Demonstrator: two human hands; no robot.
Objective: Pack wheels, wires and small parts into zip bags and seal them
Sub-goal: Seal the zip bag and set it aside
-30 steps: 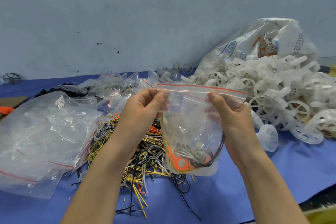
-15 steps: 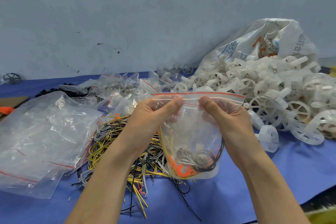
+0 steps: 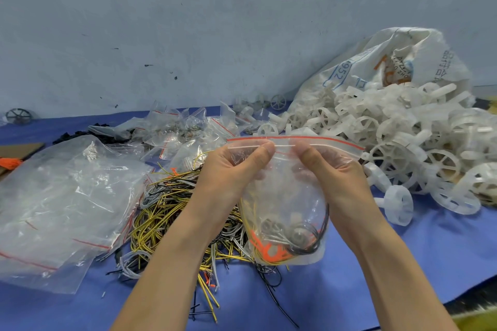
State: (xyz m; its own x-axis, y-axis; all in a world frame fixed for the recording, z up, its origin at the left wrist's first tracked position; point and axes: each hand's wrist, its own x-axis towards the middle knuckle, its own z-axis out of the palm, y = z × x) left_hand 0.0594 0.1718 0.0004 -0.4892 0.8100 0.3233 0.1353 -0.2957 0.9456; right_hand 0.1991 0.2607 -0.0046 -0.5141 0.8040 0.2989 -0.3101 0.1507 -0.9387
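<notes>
Head view: both hands up at the top edge of a clear zip bag, held in the air just above the wire pile on the blue worktop. Left hand pinching the zip strip between thumb and fingers, right hand pinching it just beside, thumbs nearly meeting at the middle. Probably placed so to press the strip closed from the centre outward; seal not visibly complete. Red line along the mouth, bag sagging under its load: small wheels, orange pieces, a coil of black wire and yellow strands bunched at the bottom. Spare empty bags lying to the left, heap of white wheels spilling from a sack to the right.
</notes>
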